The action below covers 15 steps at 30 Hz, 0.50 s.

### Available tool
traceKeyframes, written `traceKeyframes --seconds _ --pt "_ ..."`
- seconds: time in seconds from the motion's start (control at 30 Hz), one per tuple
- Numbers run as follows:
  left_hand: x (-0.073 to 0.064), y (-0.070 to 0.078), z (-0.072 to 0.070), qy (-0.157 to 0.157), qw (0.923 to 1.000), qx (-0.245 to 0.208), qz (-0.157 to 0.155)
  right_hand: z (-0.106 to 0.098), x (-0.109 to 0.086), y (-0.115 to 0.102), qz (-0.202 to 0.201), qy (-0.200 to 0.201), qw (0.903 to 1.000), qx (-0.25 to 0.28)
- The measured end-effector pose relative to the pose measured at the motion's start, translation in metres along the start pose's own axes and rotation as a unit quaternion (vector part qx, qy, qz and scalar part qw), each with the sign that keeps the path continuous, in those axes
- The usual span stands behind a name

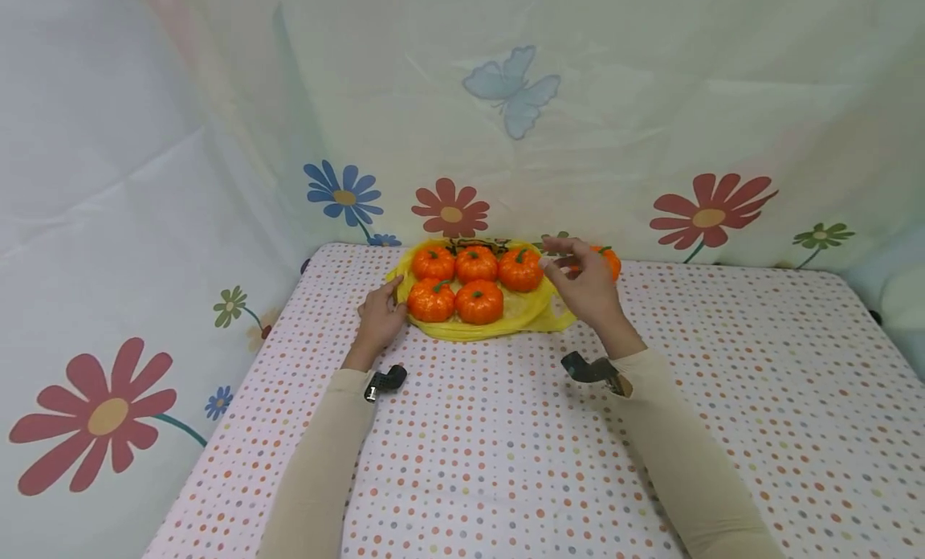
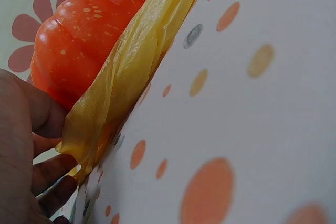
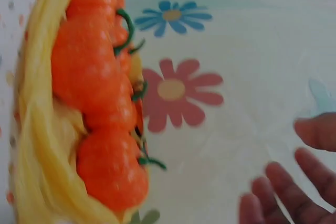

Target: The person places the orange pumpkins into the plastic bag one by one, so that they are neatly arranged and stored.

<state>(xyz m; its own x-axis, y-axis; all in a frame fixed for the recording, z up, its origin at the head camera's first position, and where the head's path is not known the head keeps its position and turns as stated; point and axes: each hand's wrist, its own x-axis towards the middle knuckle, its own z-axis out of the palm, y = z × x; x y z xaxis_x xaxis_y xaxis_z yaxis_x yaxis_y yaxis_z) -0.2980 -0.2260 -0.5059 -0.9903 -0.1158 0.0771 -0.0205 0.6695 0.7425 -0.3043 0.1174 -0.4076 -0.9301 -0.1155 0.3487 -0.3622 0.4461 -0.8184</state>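
Several small orange toy pumpkins with green stems sit in two rows on a yellow plastic bag, whose edge is gathered round them. At the bag's left side my left hand holds its edge. The left wrist view shows the thumb inside the yellow plastic and the fingers outside, close by a pumpkin. My right hand is raised over the bag's right end, its fingers apart and slightly bent, holding nothing. Behind it another pumpkin is partly hidden, to the right of the bag.
A table with a dotted cloth lies under everything. Close behind the bag hangs a pale curtain printed with flowers and a butterfly; another flowered curtain runs along the left side. Small dark cameras are worn on both wrists.
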Motion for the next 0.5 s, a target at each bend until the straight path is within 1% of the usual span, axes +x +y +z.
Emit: traceKeyframes --seconds 0.07,0.13,0.17,0.2,0.23,0.3,0.4,0.43,0.5 --pt "0.0 0.0 0.0 -0.001 1.0 -0.002 -0.006 -0.009 0.005 0.01 -0.013 0.075 0.9969 0.019" --pt "0.0 -0.001 -0.001 -0.002 1.0 -0.003 -0.009 -0.017 0.01 0.02 -0.009 0.146 0.9886 0.037" --pt "0.0 -0.001 -0.001 -0.001 1.0 -0.003 -0.009 -0.02 0.012 0.026 0.0 0.171 0.9843 0.043" --pt "-0.001 -0.001 -0.001 -0.001 0.9999 -0.002 -0.01 -0.024 0.013 0.031 0.018 0.189 0.9806 0.046" --pt "-0.001 -0.002 -0.002 -0.002 0.9999 0.0 -0.011 -0.026 0.015 0.037 0.043 0.198 0.9777 0.054" --pt "-0.002 -0.003 -0.003 -0.001 0.9999 0.005 -0.011 -0.031 0.016 0.047 0.106 0.193 0.9729 0.071" --pt "-0.002 -0.003 -0.002 -0.002 0.9999 0.004 -0.01 -0.035 0.017 0.061 0.197 0.15 0.9644 0.092" --pt "-0.002 -0.002 -0.001 -0.002 1.0 0.003 -0.009 -0.036 0.018 0.065 0.218 0.137 0.9614 0.097" --pt "0.0 -0.001 0.001 0.0 1.0 -0.001 -0.006 -0.037 0.019 0.075 0.247 0.113 0.9575 0.097"
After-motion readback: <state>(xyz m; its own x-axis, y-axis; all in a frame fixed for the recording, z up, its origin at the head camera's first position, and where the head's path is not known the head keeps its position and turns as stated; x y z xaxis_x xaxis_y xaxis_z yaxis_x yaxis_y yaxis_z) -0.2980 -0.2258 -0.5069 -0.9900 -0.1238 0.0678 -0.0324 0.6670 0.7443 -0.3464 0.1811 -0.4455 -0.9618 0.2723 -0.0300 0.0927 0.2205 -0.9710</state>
